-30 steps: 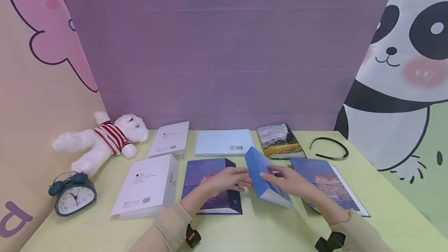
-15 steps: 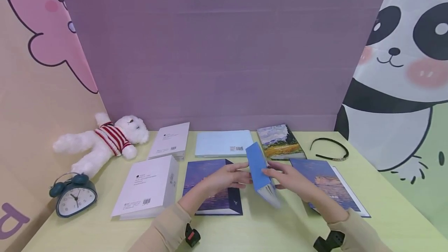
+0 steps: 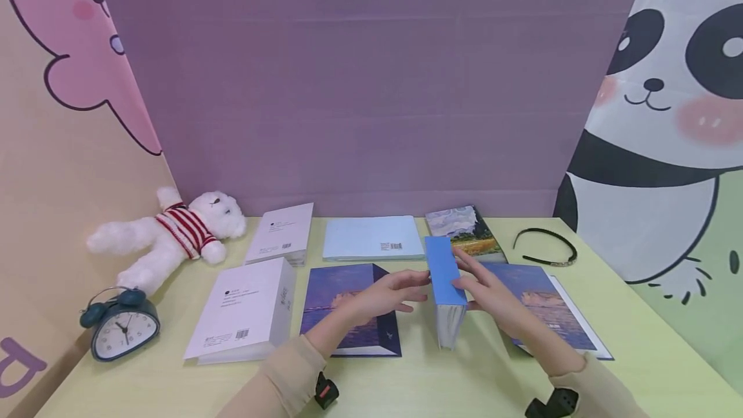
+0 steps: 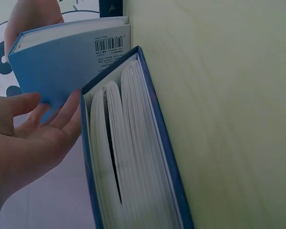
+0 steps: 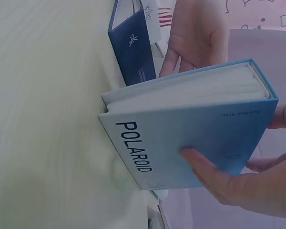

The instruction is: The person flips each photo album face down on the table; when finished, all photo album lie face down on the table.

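A thick blue photo album (image 3: 445, 273) marked POLAROID stands nearly upright, spine up, close over the middle of the table. My right hand (image 3: 493, 292) grips it from the right; in the right wrist view the thumb lies on the printed cover (image 5: 181, 138) and other fingers reach past the spine. My left hand (image 3: 383, 298) has its fingers stretched out toward the album's back cover (image 4: 62, 67), fingertips right at it. Below the left hand lies a purple seascape album (image 3: 333, 292) with a dark blue spine; its page edges (image 4: 133, 143) face the left wrist camera.
Two white albums (image 3: 244, 305) lie at left, beside an alarm clock (image 3: 124, 328) and a plush bear (image 3: 182, 228). Behind are a pale blue album (image 3: 360, 237) and a landscape-painted book (image 3: 461, 231). Another seascape album (image 3: 540, 305) and a black headband (image 3: 565, 244) lie at right.
The blue album has turned from leaning with its spine to the left to nearly upright, and has shifted slightly right. My left hand has followed it rightward.
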The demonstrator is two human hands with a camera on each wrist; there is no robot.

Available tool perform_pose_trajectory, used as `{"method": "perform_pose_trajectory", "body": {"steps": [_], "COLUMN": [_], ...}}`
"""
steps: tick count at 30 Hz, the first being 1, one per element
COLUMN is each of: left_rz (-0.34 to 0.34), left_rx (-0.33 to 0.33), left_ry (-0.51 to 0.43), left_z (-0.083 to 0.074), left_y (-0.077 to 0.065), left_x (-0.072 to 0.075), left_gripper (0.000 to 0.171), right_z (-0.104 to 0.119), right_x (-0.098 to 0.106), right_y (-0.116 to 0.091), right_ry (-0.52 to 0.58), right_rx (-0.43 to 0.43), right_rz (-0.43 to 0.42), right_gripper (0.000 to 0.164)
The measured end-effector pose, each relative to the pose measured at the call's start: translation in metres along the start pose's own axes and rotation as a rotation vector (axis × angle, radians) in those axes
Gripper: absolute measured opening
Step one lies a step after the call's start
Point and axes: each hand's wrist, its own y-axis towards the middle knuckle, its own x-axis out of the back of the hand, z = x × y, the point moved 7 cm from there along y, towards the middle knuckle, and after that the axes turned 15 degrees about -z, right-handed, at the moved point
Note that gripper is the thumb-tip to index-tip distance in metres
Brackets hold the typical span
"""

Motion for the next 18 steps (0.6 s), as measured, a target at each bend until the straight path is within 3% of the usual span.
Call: {"method": "perform_pose_trajectory", "body": {"steps": [6, 10, 18], "left_rz": [0.010, 0.051, 0.116], "left_rx": [-0.015, -0.016, -0.053], "left_ry": [0.129, 0.239, 0.414], "left_z": [0.002, 0.004, 0.007], "left_y": [0.002, 0.000, -0.003], "left_x": [-0.009, -0.014, -0.017], "left_gripper": [0.039, 0.038, 0.037], "right_z": [-0.002, -0.007, -0.018], "right_x": [0.009, 0.017, 0.024], "right_y": [0.004, 0.006, 0.006], "right_ry": [-0.125, -0.182, -0.232], "right_rx": [0.011, -0.017, -0.024], "right_rz": [-0.118, -0.207, -0.236], "right_gripper": [0.063, 0.068, 0.073]}}
